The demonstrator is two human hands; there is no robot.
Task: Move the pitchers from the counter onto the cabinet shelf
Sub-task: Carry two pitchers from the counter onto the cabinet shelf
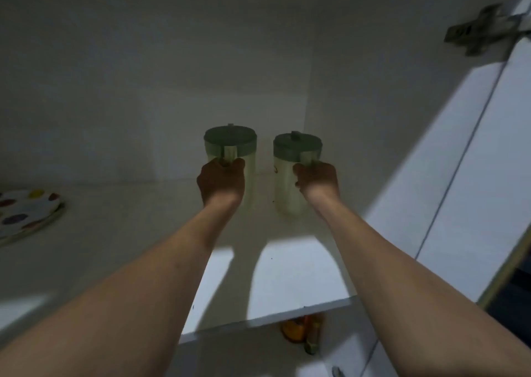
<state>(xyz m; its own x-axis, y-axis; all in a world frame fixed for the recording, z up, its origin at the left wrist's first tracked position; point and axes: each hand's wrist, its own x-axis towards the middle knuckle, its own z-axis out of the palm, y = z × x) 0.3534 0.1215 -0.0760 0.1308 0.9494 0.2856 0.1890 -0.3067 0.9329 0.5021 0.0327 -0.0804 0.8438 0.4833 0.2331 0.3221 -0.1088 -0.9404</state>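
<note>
On shelf (161, 233): both pitchers upright, side by side.
Your left hand (221, 182) grips left pitcher (230, 146) handle, right hand (317, 179) grips right pitcher (296, 152); cabinet wall (359, 117) close right, open room left.

Nothing here can be read: the two pitchers, left (230, 158) and right (290, 175), show no legible label (a small dark mark low on the right one is too blurred to make out).
</note>
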